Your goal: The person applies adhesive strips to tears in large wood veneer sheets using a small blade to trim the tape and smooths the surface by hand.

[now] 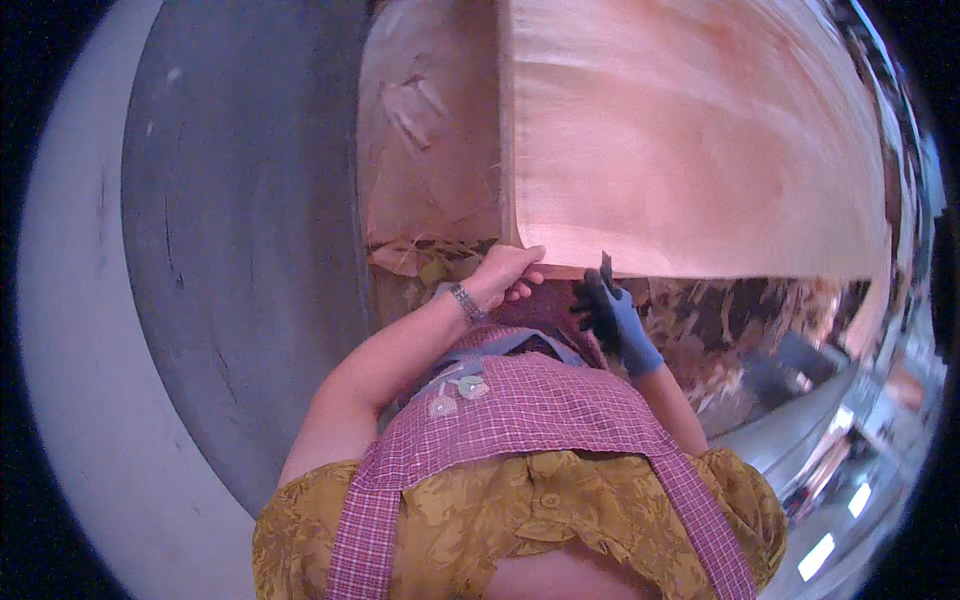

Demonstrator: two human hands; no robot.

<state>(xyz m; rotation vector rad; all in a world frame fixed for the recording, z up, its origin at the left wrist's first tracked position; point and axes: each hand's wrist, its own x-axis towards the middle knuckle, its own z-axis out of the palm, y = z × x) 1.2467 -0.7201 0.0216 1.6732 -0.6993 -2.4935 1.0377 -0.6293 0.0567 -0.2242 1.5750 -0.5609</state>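
A broad, thin, peach-coloured sheet that looks like wood veneer (690, 150) lies ahead of me and to the right. My left hand (505, 275), bare and with a metal watch at the wrist, pinches its near left corner, which curls up slightly. Just right of it, below the sheet's near edge, is my right hand (605, 308) in a blue glove with a dark palm. Its fingers look apart and partly bent, with no sheet between them. A narrow dark shape points up from this hand; whether it is a finger or a small tool is unclear.
Left of the sheet runs a lower brownish surface (430, 180) with torn pale scraps (415, 110). Beyond it are a dark grey strip (245, 200) and pale floor (75, 250). Shredded veneer scraps (720, 320) lie beneath the near edge. Blurred clutter fills the far right.
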